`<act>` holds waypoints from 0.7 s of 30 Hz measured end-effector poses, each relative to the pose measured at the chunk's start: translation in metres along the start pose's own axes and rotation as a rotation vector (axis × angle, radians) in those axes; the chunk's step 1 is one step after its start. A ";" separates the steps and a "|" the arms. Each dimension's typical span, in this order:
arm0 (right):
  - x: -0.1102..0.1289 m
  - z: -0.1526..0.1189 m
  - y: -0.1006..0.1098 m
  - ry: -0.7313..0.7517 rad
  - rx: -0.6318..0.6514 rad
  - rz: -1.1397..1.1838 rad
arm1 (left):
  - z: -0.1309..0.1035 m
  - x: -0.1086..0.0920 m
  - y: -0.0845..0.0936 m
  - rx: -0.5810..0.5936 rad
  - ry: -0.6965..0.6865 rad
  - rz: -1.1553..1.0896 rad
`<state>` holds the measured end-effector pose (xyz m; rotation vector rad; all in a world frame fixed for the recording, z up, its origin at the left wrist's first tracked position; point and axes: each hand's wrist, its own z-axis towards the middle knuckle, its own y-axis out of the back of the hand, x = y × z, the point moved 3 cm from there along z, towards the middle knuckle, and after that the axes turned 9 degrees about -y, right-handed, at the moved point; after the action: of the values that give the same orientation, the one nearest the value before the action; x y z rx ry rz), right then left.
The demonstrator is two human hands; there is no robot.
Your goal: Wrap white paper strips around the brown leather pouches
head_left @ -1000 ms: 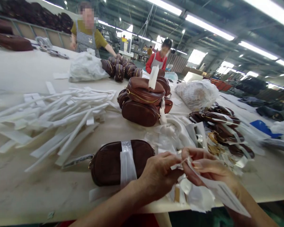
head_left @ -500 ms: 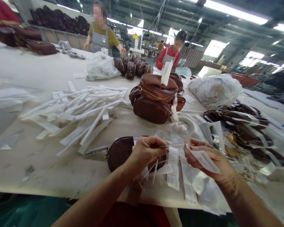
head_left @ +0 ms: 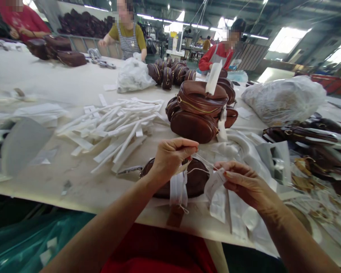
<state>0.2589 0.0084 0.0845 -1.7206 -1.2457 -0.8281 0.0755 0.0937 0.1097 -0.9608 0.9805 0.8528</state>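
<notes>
My left hand [head_left: 173,157] is closed in a pinch on a thin white string [head_left: 205,160], above a dark brown leather bag [head_left: 199,184] lying on the table. My right hand [head_left: 243,182] pinches a white paper tag [head_left: 214,183] by its corner, where the string meets it. Between the two hands the string runs slightly slack, with a second strand below. A white strip [head_left: 177,191] wraps across the bag, partly hidden by my left hand. A brown leather tab [head_left: 175,217] hangs at the table's front edge below it.
Finished brown bags [head_left: 197,125] are stacked ahead. White paper strips [head_left: 113,125] lie in a heap to the left. A plastic-wrapped bundle [head_left: 284,99] and more brown pieces [head_left: 304,136] sit at the right. Several co-workers, one in a checked apron [head_left: 129,41], stand across the table.
My left hand has risen and moved away from the bag, still pinching the string. The tag in my right hand has swung to point left and down. The view has shifted.
</notes>
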 end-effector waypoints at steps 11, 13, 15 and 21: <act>-0.008 0.022 -0.021 0.224 0.022 -0.090 | 0.025 -0.044 -0.011 -0.001 -0.300 0.309; -0.014 0.026 -0.028 0.196 0.070 -0.065 | 0.027 -0.048 -0.014 0.003 -0.312 0.328; -0.025 0.032 -0.038 0.119 0.144 -0.046 | 0.027 -0.051 -0.016 0.005 -0.325 0.337; -0.054 0.037 -0.067 -0.046 0.302 -0.048 | 0.033 -0.059 -0.019 -0.010 -0.417 0.335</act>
<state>0.1808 0.0306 0.0375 -1.4784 -1.3710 -0.5947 0.0829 0.1089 0.1782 -0.5961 0.7827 1.2805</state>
